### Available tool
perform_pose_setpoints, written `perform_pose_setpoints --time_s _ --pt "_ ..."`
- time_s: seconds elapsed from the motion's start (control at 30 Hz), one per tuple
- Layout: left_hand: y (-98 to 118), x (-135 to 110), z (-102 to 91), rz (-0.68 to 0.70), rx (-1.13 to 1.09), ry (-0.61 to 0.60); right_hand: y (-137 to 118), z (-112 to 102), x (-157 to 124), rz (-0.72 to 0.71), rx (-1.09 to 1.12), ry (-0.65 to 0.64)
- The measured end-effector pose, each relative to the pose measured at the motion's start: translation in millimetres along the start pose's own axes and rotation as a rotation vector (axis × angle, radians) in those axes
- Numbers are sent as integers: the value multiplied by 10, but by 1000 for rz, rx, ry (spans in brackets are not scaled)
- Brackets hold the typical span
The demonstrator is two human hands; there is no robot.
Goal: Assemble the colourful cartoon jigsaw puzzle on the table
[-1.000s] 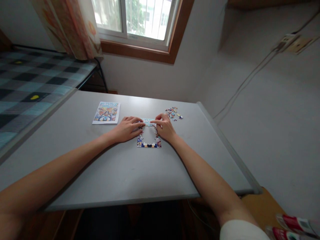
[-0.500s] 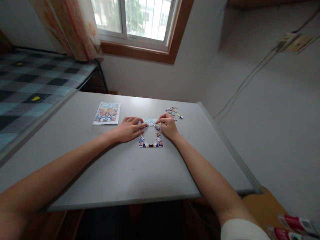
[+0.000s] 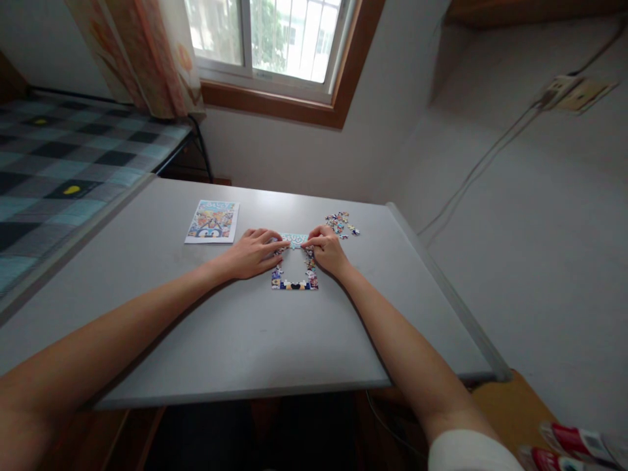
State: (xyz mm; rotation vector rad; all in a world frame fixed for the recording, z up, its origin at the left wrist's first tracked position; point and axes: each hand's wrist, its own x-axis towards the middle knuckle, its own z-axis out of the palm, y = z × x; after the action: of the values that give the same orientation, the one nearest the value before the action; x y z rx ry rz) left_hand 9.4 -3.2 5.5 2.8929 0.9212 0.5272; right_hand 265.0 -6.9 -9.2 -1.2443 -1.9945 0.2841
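A partly joined jigsaw puzzle (image 3: pixel 295 286) lies on the table, a rectangular border with a bare middle and a pale blue lettered top. My left hand (image 3: pixel 256 254) rests flat over its upper left side, fingers spread and the fingertips on the pieces. At the upper right inner edge, my right hand (image 3: pixel 328 250) has its fingers curled, with the index finger and thumb pinched at a puzzle piece that they mostly cover. Loose puzzle pieces (image 3: pixel 337 221) lie in a small heap just beyond my right hand.
A printed picture sheet (image 3: pixel 212 222) lies on the grey-white table (image 3: pixel 245 353) to the left. Behind are a window (image 3: pixel 289 39) and a checked bed (image 3: pixel 98 157). Cables hang from a wall socket (image 3: pixel 564 91) on the right. Red-labelled bottles (image 3: pixel 579 438) stand low at right.
My right hand's fingertips have shifted slightly left and down against the puzzle's upper right part. My left hand stays in place. The view has tilted a little.
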Motion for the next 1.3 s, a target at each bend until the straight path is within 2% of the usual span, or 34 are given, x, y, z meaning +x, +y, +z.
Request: perform_pose_setpoints --time_s 0.2,0.3,0.37,0.6,0.87,1.0,1.1,1.3 --pt "-16 -15 9 -7 -41 65 23 -25 11 68 91 59" --pt "-18 -27 8 -4 -37 142 16 -33 14 90 88 36" --pt "-12 -28 3 3 -50 159 -11 -29 6 54 41 8" --pt "-10 -16 8 -18 -72 102 -169 -5 -55 -101 -137 -111" --pt "-12 -19 2 -43 -17 59 -212 -17 -57 -148 -140 -180" --pt "-7 -16 -1 -60 -18 54 -231 16 -35 -118 -153 -186" --pt "-10 -23 7 -51 -11 52 -235 45 -25 -89 -134 -166" --pt "-20 -33 0 -28 4 128 -144 -18 15 -4 -72 -5"
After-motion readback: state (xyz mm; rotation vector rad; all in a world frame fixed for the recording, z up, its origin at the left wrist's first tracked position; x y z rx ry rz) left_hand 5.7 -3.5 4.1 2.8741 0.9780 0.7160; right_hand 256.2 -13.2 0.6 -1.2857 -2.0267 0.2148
